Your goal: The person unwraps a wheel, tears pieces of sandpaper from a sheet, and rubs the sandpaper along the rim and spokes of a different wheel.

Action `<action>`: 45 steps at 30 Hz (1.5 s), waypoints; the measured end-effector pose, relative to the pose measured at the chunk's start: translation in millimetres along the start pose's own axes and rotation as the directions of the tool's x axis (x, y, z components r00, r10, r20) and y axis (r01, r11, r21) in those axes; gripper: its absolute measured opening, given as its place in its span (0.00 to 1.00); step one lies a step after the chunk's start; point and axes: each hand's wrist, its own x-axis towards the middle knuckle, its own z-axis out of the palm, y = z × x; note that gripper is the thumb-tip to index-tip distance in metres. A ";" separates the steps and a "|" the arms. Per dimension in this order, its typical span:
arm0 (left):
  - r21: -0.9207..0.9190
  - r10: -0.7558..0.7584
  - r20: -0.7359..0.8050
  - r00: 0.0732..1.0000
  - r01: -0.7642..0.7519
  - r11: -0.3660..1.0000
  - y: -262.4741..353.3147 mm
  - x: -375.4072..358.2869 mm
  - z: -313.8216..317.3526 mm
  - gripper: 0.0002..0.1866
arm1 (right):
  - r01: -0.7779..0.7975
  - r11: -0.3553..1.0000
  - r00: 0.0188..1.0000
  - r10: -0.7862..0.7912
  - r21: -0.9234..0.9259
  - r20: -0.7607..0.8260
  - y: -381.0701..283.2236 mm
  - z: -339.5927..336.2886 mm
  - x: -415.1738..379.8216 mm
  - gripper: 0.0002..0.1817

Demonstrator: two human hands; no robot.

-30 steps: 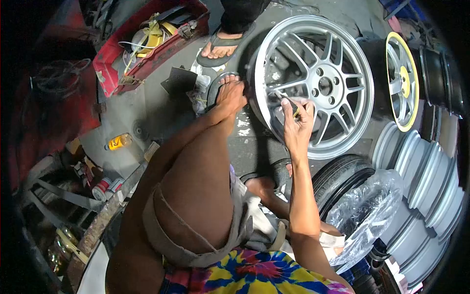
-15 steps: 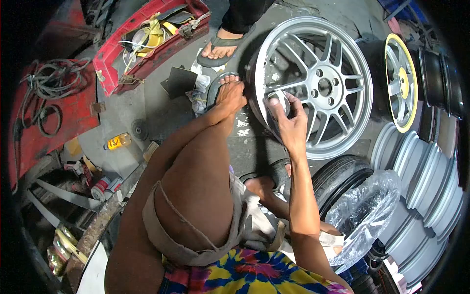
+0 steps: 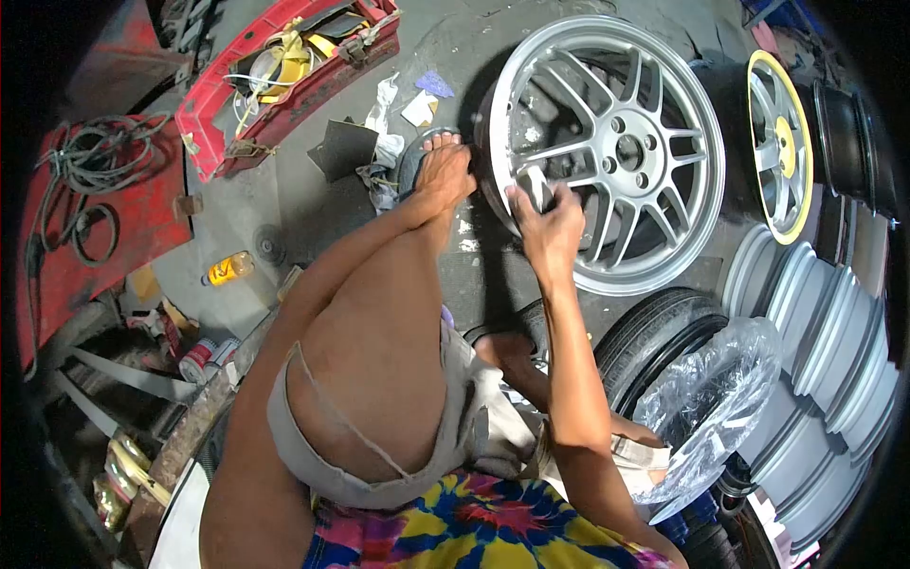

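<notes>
The right hand held a small pad clamped between thumb and fingers, at the left edge of the silver wheel. The wheel was positioned on the floor, ahead of the person. The left hand rested on the foot; the spacing of its fingers could not be determined. A yellow-edged wheel stood right of the silver wheel; a tyre was located near its lower edge.
</notes>
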 end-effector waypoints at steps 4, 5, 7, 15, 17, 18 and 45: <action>0.090 -0.019 0.079 0.997 0.012 0.996 5.0 -0.3 -6.0 0.18 | -0.082 0.996 0.997 0.082 -0.030 0.014 -6.5 -6.7 -3.8 0.18; 0.066 -0.035 0.070 0.997 0.030 0.997 4.3 1.0 -5.1 0.17 | -0.069 0.997 0.998 0.069 -0.021 0.004 -9.2 -5.2 0.6 0.18; 0.049 -0.059 0.000 0.998 0.059 0.997 8.9 2.5 -5.2 0.16 | -0.045 0.999 0.999 0.045 -0.010 0.002 -10.9 1.8 15.4 0.19; 0.079 -0.041 0.024 0.999 0.039 0.996 8.1 1.4 -3.8 0.18 | -0.042 0.999 0.999 0.043 -0.019 0.018 -5.2 1.5 7.2 0.18; 0.101 0.005 -0.077 0.997 0.003 0.995 8.4 1.3 -4.1 0.19 | -0.007 1.000 1.000 0.007 -0.022 0.000 -18.7 6.7 19.4 0.17; 0.105 0.009 -0.078 0.997 -0.001 0.994 4.8 -0.6 3.4 0.19 | -0.008 1.000 1.000 0.008 -0.018 -0.004 -16.9 6.5 17.3 0.17; -0.162 -0.072 -0.178 0.981 0.043 0.986 -6.6 4.0 10.9 0.17 | 0.129 0.989 0.976 -0.141 -0.078 -0.168 -50.3 13.1 106.8 0.20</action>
